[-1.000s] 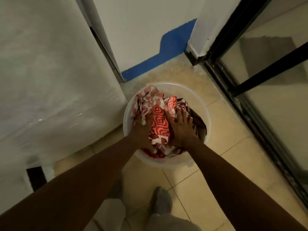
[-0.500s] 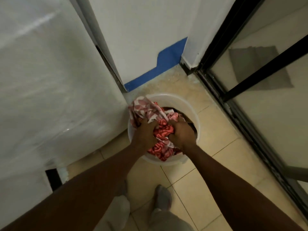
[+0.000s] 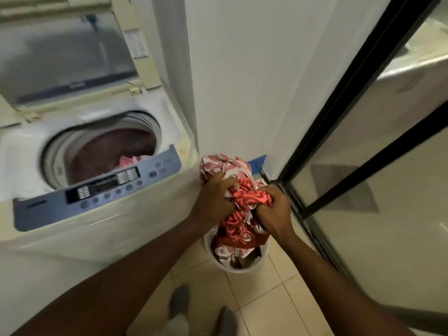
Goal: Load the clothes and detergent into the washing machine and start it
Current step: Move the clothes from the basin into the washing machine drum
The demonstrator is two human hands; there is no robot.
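Observation:
A red and white patterned cloth (image 3: 238, 215) is bunched between my hands, lifted above a white bucket (image 3: 242, 268) on the floor. My left hand (image 3: 212, 202) grips its left side and my right hand (image 3: 276, 213) grips its right side. The cloth's lower end still hangs into the bucket, where more clothes lie. To the left stands a top-loading washing machine (image 3: 101, 229) with its lid (image 3: 65, 57) raised. Dark and pink clothes (image 3: 116, 154) lie in the drum. A blue control panel (image 3: 97, 190) runs along the machine's front edge.
A white wall stands behind the bucket, with blue tape at its base (image 3: 258, 161). A black-framed glass door (image 3: 363, 141) closes off the right side. Beige floor tiles (image 3: 266, 306) lie below, with my feet in grey socks (image 3: 179, 301) near the bottom.
Both hands closed on the patterned cloth in the bucket and raised it. The view tilted up, bringing the open washing machine into sight.

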